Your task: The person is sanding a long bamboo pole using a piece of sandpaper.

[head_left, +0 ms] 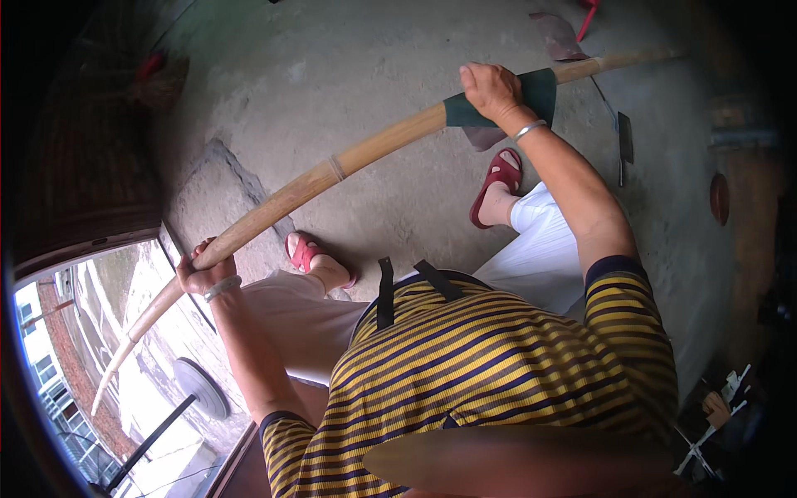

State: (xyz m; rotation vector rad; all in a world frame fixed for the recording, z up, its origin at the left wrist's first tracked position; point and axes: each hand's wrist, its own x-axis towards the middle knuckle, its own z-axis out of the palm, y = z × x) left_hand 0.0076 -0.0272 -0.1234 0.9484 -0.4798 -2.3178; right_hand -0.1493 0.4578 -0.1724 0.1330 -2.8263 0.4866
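A long, pale bamboo pole point(290, 197) slants across in front of me, from the lower left up to the far right. My left hand point(207, 268) is wrapped round it near the left doorway. Farther along, my right hand point(496, 93) is closed over a dark green sheet point(540, 98) folded round the pole. A brownish flap point(481, 138) hangs below that sheet, which looks like sandpaper. The fingers of my right hand are partly hidden behind the sheet and pole.
On the concrete floor point(374, 75) lie a brown sheet point(558, 37) at the far right and a dark flat blade-like tool point(624, 138). A red leg-like part point(588, 21) stands beyond. At left is a bright doorway with a round grey base on a pole point(201, 388).
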